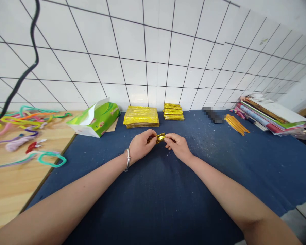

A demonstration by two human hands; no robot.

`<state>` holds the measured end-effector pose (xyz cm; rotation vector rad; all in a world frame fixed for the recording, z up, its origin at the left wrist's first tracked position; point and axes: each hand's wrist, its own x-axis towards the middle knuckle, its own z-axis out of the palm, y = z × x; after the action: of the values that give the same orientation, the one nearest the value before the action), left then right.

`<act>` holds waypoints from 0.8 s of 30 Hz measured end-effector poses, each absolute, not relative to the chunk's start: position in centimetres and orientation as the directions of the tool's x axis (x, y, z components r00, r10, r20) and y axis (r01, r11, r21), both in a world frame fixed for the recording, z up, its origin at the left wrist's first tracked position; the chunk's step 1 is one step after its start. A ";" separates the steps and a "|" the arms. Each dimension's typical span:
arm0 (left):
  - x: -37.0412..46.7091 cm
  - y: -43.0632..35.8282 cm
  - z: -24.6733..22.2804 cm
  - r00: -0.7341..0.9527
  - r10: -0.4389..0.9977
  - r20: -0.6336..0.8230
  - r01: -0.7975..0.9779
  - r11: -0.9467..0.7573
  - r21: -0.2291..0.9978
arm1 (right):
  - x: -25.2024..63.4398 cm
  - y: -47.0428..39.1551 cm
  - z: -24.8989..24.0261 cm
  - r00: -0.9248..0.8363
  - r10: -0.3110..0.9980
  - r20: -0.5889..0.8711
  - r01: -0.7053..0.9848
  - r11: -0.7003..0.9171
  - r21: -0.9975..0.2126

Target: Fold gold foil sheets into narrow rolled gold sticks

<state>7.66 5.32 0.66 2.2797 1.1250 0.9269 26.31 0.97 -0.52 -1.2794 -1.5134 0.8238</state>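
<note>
A small piece of shiny gold foil paper [160, 137] is held between my two hands above the dark blue cloth [153, 204]. My left hand [143, 144], with a silver bangle at the wrist, is closed on its left part. The fingertips of my right hand [177, 145] pinch its right end. Behind my left hand lies a wide stack of gold sheets [141, 116]. A smaller pile of folded gold strips [173, 111] sits to the right of that stack, against the wall.
A green tissue pack [102, 117] stands at the back left. Colourful fuzzy stems [52, 159] lie on the wooden table [12, 190]. Toward the right are a black object [214, 115], orange-gold strips [236, 125] and stacked books and papers [270, 115]. A black cable [20, 80] hangs at the left.
</note>
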 end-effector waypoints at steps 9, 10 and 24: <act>7.6 5.1 0.7 0.484 0.789 0.380 0.555 -0.612 0.564 | 26.4 1.0 -0.4 0.006 0.976 0.216 0.339 0.201 -0.919; 7.6 5.1 0.7 0.489 0.785 0.381 0.552 -0.616 0.562 | 26.4 1.0 -0.4 0.005 0.977 0.212 0.341 0.198 -0.919; 7.6 4.9 0.9 0.513 0.765 0.391 0.584 -0.644 0.494 | 26.7 1.3 -0.4 0.028 0.989 0.142 0.293 0.128 -0.948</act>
<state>7.61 4.88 0.94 2.4585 1.1303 0.8546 26.72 1.28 -0.40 -1.3363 -1.4449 0.9170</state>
